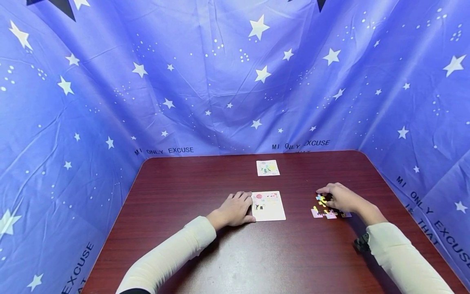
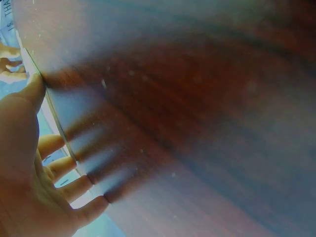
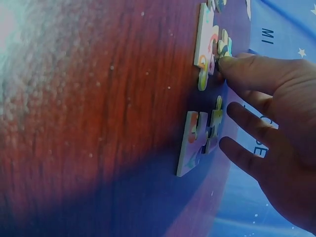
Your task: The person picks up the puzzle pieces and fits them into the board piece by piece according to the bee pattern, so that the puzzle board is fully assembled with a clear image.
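On the table lies a white square puzzle board with some printed picture in its upper part. My left hand rests at its left edge; in the left wrist view the spread fingers and thumb touch that edge. To the right, my right hand is over a group of jigsaw pieces. The right wrist view has the thumb against a small yellow-and-blue jigsaw piece, with the index finger mostly hidden behind it. Its other fingers are spread above a pink-and-purple piece.
A small square picture card lies farther back on the dark red wooden table. Blue star-patterned cloth hangs behind the table and along both sides. A dark device is at the right wrist.
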`<state>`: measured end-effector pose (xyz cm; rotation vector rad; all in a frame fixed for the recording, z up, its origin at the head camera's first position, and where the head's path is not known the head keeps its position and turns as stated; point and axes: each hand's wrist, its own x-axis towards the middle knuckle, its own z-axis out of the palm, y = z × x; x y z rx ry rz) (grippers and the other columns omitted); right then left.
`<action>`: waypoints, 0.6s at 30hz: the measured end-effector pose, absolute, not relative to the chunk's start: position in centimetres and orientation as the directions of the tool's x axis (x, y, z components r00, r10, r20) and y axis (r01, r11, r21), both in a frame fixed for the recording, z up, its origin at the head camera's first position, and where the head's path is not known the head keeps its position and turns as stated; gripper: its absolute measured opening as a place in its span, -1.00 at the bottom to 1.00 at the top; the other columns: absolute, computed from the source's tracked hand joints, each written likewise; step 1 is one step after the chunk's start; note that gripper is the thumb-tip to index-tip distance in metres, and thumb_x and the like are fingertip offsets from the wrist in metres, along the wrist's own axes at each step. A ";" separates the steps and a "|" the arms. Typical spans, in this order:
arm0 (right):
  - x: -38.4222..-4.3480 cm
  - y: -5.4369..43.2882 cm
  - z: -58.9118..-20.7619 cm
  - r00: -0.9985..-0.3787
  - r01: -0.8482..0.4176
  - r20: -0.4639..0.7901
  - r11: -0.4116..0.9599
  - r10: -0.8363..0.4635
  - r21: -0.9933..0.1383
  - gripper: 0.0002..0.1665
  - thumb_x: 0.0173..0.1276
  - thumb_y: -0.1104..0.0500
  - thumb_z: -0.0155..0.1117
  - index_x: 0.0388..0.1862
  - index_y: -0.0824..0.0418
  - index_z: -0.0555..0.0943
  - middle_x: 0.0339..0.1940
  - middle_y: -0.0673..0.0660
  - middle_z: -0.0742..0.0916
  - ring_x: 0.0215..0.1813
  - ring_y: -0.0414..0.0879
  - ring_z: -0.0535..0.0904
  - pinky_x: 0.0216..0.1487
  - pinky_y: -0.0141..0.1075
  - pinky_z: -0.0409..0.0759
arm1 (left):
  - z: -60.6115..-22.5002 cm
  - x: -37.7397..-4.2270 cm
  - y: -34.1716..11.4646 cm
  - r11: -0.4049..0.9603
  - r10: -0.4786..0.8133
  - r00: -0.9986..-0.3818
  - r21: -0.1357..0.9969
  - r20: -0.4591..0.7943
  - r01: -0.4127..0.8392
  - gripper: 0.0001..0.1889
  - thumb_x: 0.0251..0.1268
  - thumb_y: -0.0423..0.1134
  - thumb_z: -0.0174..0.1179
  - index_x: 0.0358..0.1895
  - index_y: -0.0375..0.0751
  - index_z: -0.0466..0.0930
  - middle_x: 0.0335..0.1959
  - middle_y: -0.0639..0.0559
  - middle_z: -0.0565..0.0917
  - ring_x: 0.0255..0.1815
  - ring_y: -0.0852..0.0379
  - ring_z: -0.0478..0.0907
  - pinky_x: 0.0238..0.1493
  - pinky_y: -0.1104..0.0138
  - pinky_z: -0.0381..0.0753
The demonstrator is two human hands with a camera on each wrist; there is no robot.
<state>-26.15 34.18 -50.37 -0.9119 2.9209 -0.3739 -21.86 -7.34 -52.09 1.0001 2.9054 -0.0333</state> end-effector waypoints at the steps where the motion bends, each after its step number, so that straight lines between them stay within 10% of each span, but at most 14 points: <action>1: -26.2 34.2 -50.4 -0.825 -0.552 0.016 0.797 -0.566 -0.245 -0.51 0.13 0.32 0.44 0.10 0.26 0.70 -0.09 0.16 0.76 0.01 0.19 0.62 0.11 0.14 0.52 | -52.1 -21.9 -7.3 0.788 0.614 -0.786 0.002 -0.072 0.616 -0.41 0.34 0.39 0.11 0.08 -0.04 0.45 0.52 -0.05 0.37 0.46 -0.09 0.39 0.28 -0.01 0.50; 18: -26.6 34.2 -50.8 -0.813 -0.574 0.041 0.787 -0.581 -0.225 -0.58 0.06 0.26 0.44 -0.02 0.21 0.75 -0.18 0.07 0.76 -0.07 0.09 0.62 0.04 0.06 0.55 | -52.1 -21.9 -7.3 0.788 0.614 -0.786 -0.003 -0.068 0.616 -0.41 0.33 0.39 0.11 0.08 -0.05 0.45 0.51 -0.06 0.38 0.44 -0.09 0.41 0.26 0.00 0.51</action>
